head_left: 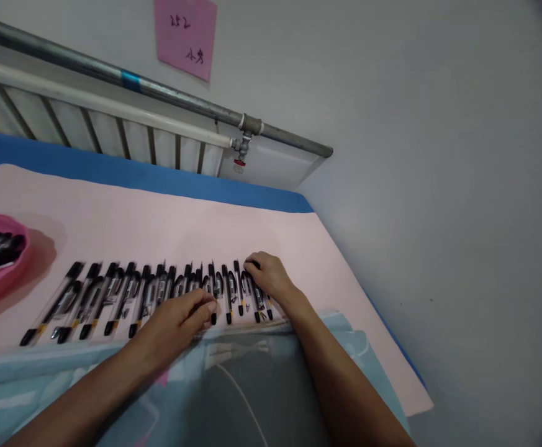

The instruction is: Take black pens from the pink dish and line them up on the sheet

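A long row of disassembled pens point(126, 292) with black caps, clear barrels and small loose parts lies side by side on the pink table cover. My left hand point(182, 313) rests over the middle of the row. Its thumb and fingers are closed by the lower end of one pen point(213, 319); whatever they pinch is hidden. Over the right end of the row, my right hand point(271, 273) curls its fingers round the top of a pen point(257, 315), covering that end. Its fingertips are partly out of sight.
A pink basin point(23, 267) filled with black pens stands at the left edge. Light-blue patterned cloth point(56, 379) lies along the near edge. Behind the table run a radiator point(107, 133) and a metal pipe point(182, 94) with a valve. A wall point(438, 205) rises at the right.
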`<state>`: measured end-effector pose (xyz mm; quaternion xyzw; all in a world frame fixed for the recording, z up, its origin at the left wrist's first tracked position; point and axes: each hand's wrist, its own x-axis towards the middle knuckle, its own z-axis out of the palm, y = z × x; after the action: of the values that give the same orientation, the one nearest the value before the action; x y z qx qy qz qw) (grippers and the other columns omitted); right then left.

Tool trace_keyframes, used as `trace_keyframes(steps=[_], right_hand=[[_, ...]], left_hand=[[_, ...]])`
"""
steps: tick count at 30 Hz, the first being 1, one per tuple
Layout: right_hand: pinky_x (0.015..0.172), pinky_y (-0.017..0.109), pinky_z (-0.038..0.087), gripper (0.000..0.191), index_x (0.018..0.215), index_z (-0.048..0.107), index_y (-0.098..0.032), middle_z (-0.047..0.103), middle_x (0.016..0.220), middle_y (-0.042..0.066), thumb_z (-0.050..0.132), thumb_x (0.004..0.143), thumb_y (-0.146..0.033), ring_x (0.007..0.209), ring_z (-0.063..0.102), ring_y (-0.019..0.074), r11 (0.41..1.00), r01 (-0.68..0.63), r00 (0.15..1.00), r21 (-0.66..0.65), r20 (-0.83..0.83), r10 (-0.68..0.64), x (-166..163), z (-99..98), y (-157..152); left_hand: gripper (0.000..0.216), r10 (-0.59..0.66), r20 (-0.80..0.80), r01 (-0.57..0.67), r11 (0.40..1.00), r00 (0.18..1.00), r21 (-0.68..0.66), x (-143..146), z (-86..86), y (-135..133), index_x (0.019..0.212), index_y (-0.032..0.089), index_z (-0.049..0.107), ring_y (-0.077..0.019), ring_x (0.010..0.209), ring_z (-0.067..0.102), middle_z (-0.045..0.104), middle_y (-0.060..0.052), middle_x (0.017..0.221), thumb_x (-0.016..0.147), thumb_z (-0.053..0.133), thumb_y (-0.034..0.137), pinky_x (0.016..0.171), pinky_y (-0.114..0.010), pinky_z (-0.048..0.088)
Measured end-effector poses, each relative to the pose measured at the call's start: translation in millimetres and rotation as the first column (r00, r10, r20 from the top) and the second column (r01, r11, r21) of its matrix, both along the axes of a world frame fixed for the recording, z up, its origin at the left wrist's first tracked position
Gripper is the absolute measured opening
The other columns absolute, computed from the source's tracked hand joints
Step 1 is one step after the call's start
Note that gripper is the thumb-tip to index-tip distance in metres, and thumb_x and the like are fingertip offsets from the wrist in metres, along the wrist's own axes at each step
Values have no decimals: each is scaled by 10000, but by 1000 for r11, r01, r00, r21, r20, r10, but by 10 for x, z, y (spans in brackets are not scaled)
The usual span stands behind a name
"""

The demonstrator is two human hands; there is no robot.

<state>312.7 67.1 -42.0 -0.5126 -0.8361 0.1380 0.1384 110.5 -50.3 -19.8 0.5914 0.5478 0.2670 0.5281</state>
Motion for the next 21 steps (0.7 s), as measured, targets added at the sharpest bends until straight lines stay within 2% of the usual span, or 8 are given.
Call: trace_keyframes(steps=[3,7,11,14,21], right_hand=[[743,246,396,169,812,654,-182,658,822,34,487,822,-205,792,565,140,1000,0,1000,8,-4,0,1,24,-18],[796,254,387,211,927,644,-188,646,903,49,449,850,-213,859,558,141,997,15,999,71,-45,-12,-52,45,10],[796,260,383,242,999,636,-194,633,930,61,442,866,-253,880,554,154,998,-41,999,39,25,40,-168,41,34],[775,259,385,256,995,643,-196,631,922,63,430,874,-268,857,558,157,996,-81,994,33,78,78,-219,32,31],[757,249,389,220,909,668,-198,654,895,47,459,850,-236,840,567,150,991,-135,988,2,77,134,-192,45,22]], left_hand=[[330,-8,-17,9,1000,1000,12,-3,0,0,880,189,586,-168,714,557,619,-31,751,836,380,442,663,-287,407],[336,0,-13,1,1000,1000,8,1,-7,2,878,195,589,-169,699,559,621,-25,741,827,380,453,653,-285,410],[343,3,-21,-3,1000,1000,11,0,1,4,873,191,591,-168,685,545,615,-24,724,819,380,456,642,-285,397],[335,-15,-36,15,1000,999,15,1,13,6,852,190,583,-163,669,535,603,-21,708,824,373,449,626,-279,389],[321,-13,-39,13,1000,999,18,9,29,9,843,193,580,-175,708,558,617,-24,728,813,386,448,640,-275,408]])
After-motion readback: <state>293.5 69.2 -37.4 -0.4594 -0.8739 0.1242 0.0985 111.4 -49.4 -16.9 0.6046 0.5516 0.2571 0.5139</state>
